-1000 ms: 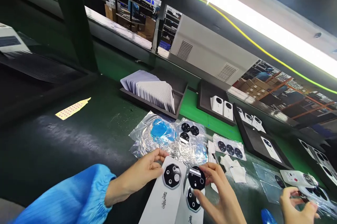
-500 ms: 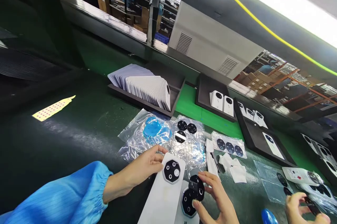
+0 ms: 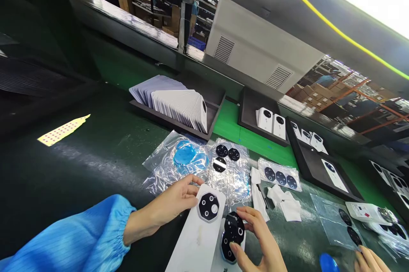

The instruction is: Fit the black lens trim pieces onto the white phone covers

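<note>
My left hand [image 3: 174, 201] grips the upper left edge of a white phone back cover [image 3: 191, 242], thumb and fingers closed on it. That cover has a black camera plate with ringed holes [image 3: 208, 206] near its top. Just right of it, partly underneath, lies a second white back cover [image 3: 217, 260] with a black camera plate [image 3: 227, 250]. My right hand [image 3: 263, 240] pinches a loose black camera lens cover [image 3: 234, 223] between thumb and fingers. It overlaps the second cover's camera plate; whether they touch I cannot tell.
Ahead are plastic bags with blue film [image 3: 185, 152] and black discs [image 3: 222, 150], a strip of discs [image 3: 280, 177] and white wipes [image 3: 289, 204]. Black trays [image 3: 172, 122] hold white covers. Another person's hand [image 3: 370, 260] is at lower right, near a blue object [image 3: 328, 262].
My right hand has brought the lens cover down and left, flatter over the second camera plate. My left hand keeps its hold. The other person's hand has moved lower, towards the bagged discs.
</note>
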`<state>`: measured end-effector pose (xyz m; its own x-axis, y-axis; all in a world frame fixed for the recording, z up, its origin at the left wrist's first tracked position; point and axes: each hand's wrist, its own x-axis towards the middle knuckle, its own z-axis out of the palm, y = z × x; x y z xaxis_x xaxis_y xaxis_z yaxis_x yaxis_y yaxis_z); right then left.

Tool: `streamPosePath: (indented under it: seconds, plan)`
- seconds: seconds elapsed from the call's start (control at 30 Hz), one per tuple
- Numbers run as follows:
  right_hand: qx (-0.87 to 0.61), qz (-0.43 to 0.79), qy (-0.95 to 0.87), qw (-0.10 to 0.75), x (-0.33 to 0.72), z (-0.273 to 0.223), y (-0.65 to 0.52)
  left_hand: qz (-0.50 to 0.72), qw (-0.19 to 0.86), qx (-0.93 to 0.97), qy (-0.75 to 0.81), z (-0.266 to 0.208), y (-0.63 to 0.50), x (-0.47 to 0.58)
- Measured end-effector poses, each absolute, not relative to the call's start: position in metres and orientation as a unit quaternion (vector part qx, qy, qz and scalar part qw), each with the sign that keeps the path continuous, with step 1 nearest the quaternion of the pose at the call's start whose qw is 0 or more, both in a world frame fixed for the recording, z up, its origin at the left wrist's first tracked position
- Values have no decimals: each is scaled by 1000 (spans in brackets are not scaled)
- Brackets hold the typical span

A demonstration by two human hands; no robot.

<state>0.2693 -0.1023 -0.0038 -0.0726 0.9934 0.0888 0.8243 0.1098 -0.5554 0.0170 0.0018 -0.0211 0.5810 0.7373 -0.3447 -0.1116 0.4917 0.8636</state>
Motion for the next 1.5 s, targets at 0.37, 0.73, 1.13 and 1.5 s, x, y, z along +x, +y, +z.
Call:
streamPosePath:
  seconds: [0.37, 0.73, 1.13, 1.5]
  plan:
    - [-618, 211, -720, 236, 253, 6, -96, 250, 785, 428, 372, -11, 2, 15]
    - [-593, 152, -747, 260, 226, 4, -85, 280, 788, 418, 353, -20, -2, 18]
    - [-591, 148, -743, 278, 202, -12, -81, 282, 802, 416, 321, -20, -5, 20]
    - [-597, 155, -734, 284, 198, -12, -80, 252, 802, 434, 324, -11, -4, 15]
